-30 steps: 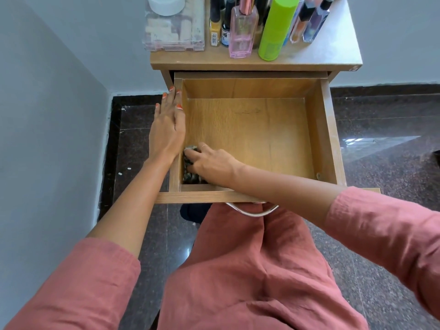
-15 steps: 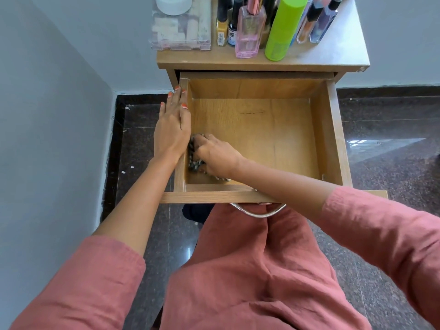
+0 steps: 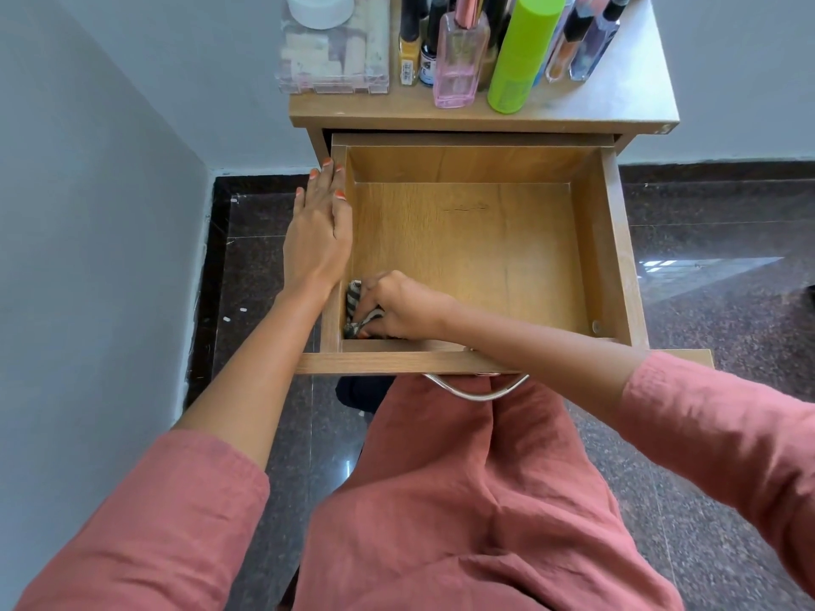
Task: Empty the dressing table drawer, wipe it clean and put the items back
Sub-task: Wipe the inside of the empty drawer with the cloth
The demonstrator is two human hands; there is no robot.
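Note:
The wooden drawer [image 3: 611, 240] is pulled out over my lap, and its floor holds no items. My right hand [image 3: 399, 304] is inside it at the near left corner, gripping a bunched striped dark-and-white cloth [image 3: 355, 308] against the floor and left wall. My left hand [image 3: 317, 235] lies flat with straight fingers on the drawer's left wall rim. The drawer's items stand on the dressing table top [image 3: 626, 94]: a clear plastic box [image 3: 333, 55], a white jar [image 3: 319, 8], a pink perfume bottle [image 3: 461, 59], a green spray can [image 3: 522, 55] and several small bottles [image 3: 416, 50].
A grey wall [image 3: 97, 213] stands close on the left. Dark polished stone floor [image 3: 727, 280] surrounds the table. A metal handle [image 3: 476, 392] hangs from the drawer front above my pink-clothed lap.
My right hand with the cloth has rubbed forward and back along the left wall, and is now at the near left corner again. My left hand has stayed on the rim.

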